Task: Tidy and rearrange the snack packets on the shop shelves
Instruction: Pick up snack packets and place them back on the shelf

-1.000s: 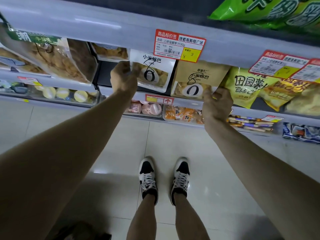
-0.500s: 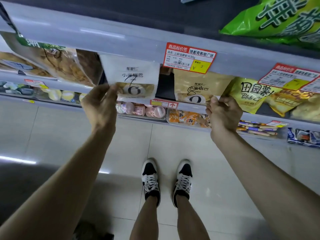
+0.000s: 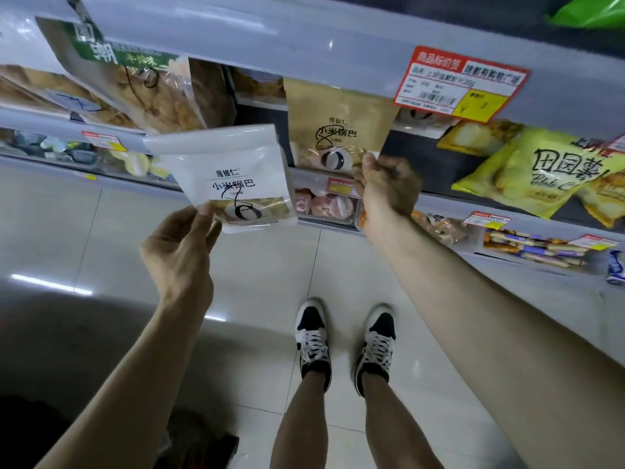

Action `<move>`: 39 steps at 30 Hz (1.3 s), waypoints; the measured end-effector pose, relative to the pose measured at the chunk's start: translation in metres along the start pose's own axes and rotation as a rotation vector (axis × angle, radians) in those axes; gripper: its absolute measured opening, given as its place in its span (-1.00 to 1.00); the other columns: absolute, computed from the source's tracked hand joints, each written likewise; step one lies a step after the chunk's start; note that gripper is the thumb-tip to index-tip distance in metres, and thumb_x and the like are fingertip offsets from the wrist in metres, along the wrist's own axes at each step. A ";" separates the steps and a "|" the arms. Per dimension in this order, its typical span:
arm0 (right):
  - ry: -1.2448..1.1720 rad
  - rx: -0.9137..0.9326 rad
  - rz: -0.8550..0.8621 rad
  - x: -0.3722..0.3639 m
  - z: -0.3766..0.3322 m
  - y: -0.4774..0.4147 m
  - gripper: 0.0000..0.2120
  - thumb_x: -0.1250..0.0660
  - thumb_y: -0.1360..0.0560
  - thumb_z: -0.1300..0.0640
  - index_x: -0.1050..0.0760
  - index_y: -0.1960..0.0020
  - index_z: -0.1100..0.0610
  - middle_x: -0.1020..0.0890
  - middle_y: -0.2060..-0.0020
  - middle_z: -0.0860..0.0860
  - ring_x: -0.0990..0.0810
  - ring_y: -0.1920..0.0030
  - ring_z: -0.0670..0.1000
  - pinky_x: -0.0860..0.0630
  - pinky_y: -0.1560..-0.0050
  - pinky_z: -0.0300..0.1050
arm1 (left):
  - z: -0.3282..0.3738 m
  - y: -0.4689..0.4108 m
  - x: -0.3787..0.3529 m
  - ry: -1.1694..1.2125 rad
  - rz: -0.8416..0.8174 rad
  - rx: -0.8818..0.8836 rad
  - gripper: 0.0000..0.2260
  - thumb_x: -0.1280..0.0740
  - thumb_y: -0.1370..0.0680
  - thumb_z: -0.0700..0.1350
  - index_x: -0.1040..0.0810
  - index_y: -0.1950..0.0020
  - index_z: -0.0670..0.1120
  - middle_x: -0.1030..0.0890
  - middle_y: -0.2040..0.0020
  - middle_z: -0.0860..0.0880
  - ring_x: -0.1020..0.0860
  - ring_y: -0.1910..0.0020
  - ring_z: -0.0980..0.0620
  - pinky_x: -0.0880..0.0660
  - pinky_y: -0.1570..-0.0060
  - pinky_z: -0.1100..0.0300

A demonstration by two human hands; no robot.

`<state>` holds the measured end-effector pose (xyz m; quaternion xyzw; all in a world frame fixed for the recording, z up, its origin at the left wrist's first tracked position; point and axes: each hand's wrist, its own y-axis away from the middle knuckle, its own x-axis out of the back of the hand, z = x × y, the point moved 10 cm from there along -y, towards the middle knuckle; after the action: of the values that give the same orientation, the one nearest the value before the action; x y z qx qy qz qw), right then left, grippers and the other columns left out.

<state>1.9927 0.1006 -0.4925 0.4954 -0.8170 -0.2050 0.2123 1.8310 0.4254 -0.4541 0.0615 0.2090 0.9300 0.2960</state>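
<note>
My left hand [image 3: 182, 252] pinches the white packet [image 3: 226, 170] at its lower left corner, thumb on the front and fingers curled behind it. I hold it up in the air in front of the shelves, clear of them, nearly upright and tipped a little to the left, with its printed face towards me. My right hand [image 3: 385, 191] is curled on the lower right corner of the tan packet [image 3: 334, 126], thumb against the front by the round window. This tan packet stands upright on the middle shelf, its top tucked behind the grey edge of the upper shelf [image 3: 304, 38]. The two packets carry the same black lettering, and the white one hangs just to the left of the tan one and lower. A red and yellow price tag [image 3: 460, 82] is fixed to the upper shelf edge, just right of the tan packet. Further right on the middle shelf lies a yellow crisp packet [image 3: 541, 170], tilted. To the left leans a large clear bag [image 3: 145, 86] with a green label. Below my right hand, the lower shelf holds pink wrapped snacks [image 3: 324, 204]. A green packet [image 3: 588, 11] shows at the top right corner. My black and white shoes [image 3: 313, 336] stand on the pale tiled floor [image 3: 101, 231].
</note>
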 end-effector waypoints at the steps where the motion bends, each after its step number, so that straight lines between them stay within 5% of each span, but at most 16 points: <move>1: -0.006 -0.005 -0.002 -0.006 0.000 0.000 -0.82 -0.56 -0.49 0.12 -0.57 0.16 -0.04 -0.76 0.14 0.04 -0.76 0.08 0.05 -0.71 -0.01 0.13 | -0.001 0.001 -0.002 -0.001 -0.011 0.008 -0.91 -0.52 -0.56 -0.25 -0.66 0.02 -0.26 -0.70 0.21 -0.08 -0.68 0.06 -0.07 -0.65 -0.21 -0.05; 8: 0.050 -0.045 -0.142 -0.003 -0.005 0.000 -0.89 -0.54 -0.52 0.07 -0.62 0.04 -0.03 -0.76 0.02 0.02 -0.75 -0.01 0.03 -0.68 -0.12 0.09 | 0.007 0.018 -0.036 -0.054 -0.111 -0.005 -0.93 -0.50 -0.57 -0.26 -0.74 0.09 -0.13 -0.74 0.20 -0.09 -0.68 0.08 -0.05 -0.64 -0.24 -0.10; 13: -0.085 -0.120 -0.199 0.046 -0.007 0.035 -0.87 -0.45 -0.44 0.27 -0.69 0.04 0.12 -0.76 0.05 0.16 -0.75 0.05 0.13 -0.66 -0.02 0.01 | 0.005 0.047 -0.081 -0.169 -0.234 -0.016 -0.86 -0.55 -0.55 -0.17 -0.78 0.18 0.04 -0.76 0.15 -0.08 -0.72 0.04 -0.11 -0.64 -0.22 -0.18; 16: 0.044 0.036 -0.167 0.089 -0.010 0.055 -0.81 -0.41 -0.38 0.28 -0.73 0.12 0.05 -0.75 0.11 -0.04 -0.70 0.04 0.04 -0.59 -0.01 -0.03 | -0.004 0.073 -0.121 -0.227 -0.331 -0.030 -0.91 -0.53 -0.56 -0.18 -0.78 0.12 -0.03 -0.77 0.12 -0.07 -0.75 0.01 -0.12 -0.66 -0.17 -0.11; 19: 0.171 0.212 -0.206 0.113 -0.018 0.067 -0.72 -0.41 -0.53 0.34 -0.64 -0.19 0.09 -0.71 -0.02 -0.22 -0.67 -0.12 -0.11 -0.53 -0.07 -0.23 | -0.016 0.093 -0.156 -0.246 -0.333 -0.047 -0.93 -0.53 -0.56 -0.18 -0.76 0.01 -0.18 -0.77 0.12 -0.06 -0.74 0.07 -0.01 -0.67 -0.11 -0.04; 22: 0.166 0.275 -0.181 0.129 -0.023 0.058 -0.70 -0.41 -0.60 0.26 -0.54 -0.31 0.11 -0.70 -0.20 -0.07 -0.64 -0.25 -0.10 -0.56 -0.18 -0.21 | -0.027 0.106 -0.184 -0.277 -0.338 -0.075 -0.92 -0.53 -0.56 -0.17 -0.75 0.00 -0.18 -0.77 0.14 -0.08 -0.74 0.10 0.00 -0.68 -0.05 -0.10; 25: 0.183 0.298 -0.115 0.137 -0.035 0.032 -0.80 -0.42 -0.61 0.18 -0.56 -0.21 0.17 -0.73 -0.09 0.02 -0.70 -0.14 -0.05 -0.62 -0.12 -0.05 | -0.034 0.109 -0.207 -0.288 -0.351 -0.088 -0.86 -0.52 -0.57 -0.14 -0.75 -0.04 -0.21 -0.77 0.13 -0.04 -0.75 0.06 -0.02 -0.67 -0.11 -0.06; 30: 0.322 0.400 -0.060 0.129 -0.064 -0.003 -0.69 -0.42 -0.60 0.06 -0.52 -0.26 0.19 -0.70 -0.15 0.02 -0.67 -0.18 -0.03 -0.60 -0.06 -0.20 | -0.020 0.112 -0.237 -0.280 -0.363 -0.202 -0.90 -0.47 -0.62 -0.12 -0.72 0.00 -0.15 -0.75 0.16 0.04 -0.72 0.12 0.15 -0.67 -0.03 0.13; 35: 0.333 0.337 -0.078 0.120 -0.053 -0.020 -0.65 -0.44 -0.57 0.12 -0.46 -0.29 0.19 -0.69 -0.19 0.01 -0.67 -0.17 -0.07 -0.59 -0.24 -0.04 | -0.028 0.098 -0.256 -0.361 -0.438 -0.283 -0.83 -0.39 -0.65 -0.13 -0.71 -0.14 -0.17 -0.76 0.03 -0.03 -0.72 0.00 0.00 -0.65 -0.11 -0.10; 39: 0.241 0.298 -0.163 0.112 -0.041 -0.022 -0.59 -0.44 -0.56 0.24 -0.42 -0.35 0.26 -0.67 -0.24 0.09 -0.65 -0.25 -0.04 -0.60 -0.26 -0.10 | -0.041 0.088 -0.251 -0.428 -0.428 -0.293 -0.85 -0.34 -0.66 -0.20 -0.69 -0.16 -0.16 -0.75 0.07 -0.02 -0.71 0.06 0.02 -0.66 -0.01 -0.07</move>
<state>1.9843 -0.0144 -0.4548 0.6066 -0.7643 -0.0375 0.2156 1.9800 0.2018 -0.4510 0.1666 0.0142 0.8329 0.5275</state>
